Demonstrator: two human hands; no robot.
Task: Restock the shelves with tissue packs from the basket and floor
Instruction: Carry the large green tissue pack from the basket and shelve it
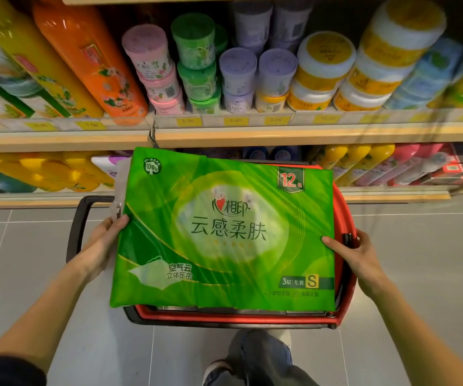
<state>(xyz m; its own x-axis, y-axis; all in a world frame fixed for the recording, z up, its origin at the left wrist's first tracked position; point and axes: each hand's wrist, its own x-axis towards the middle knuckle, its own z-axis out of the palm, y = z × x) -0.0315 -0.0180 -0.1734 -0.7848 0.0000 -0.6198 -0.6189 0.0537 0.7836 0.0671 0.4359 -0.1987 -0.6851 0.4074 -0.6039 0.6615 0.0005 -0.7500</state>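
Head view: both bare forearms reach in from the lower corners and meet a large green tissue pack (224, 232) at mid-frame. The left hand (101, 243) comes up from 8 o'clock, wrist straight, and clasps the pack's left edge; its thumb lies on the top face and the other fingers are tucked behind the edge, out of sight. The right hand (356, 254) enters from 4 o'clock and grips the right edge, thumb stretched flat along the printed face toward 9 o'clock, the remaining fingers curled round the side beside a black clip on the basket rim. Whether those hidden fingers are spread or pressed together cannot be told.

The pack is a broad, flat rectangle wrapped in glossy plastic film that shows creases and streaks of glare; a "12" badge sits at its 1 o'clock corner and an "S" mark at 5 o'clock. It lies over the mouth of a red plastic basket (345, 274), covering most of it, with a black handle (78, 221) looping out at 9 o'clock.

At 12 o'clock a wood-edged shelf (280, 135) carries round lidded tubs (237, 71) in pink, green, lilac and yellow. The floor (425, 246) is grey tile.
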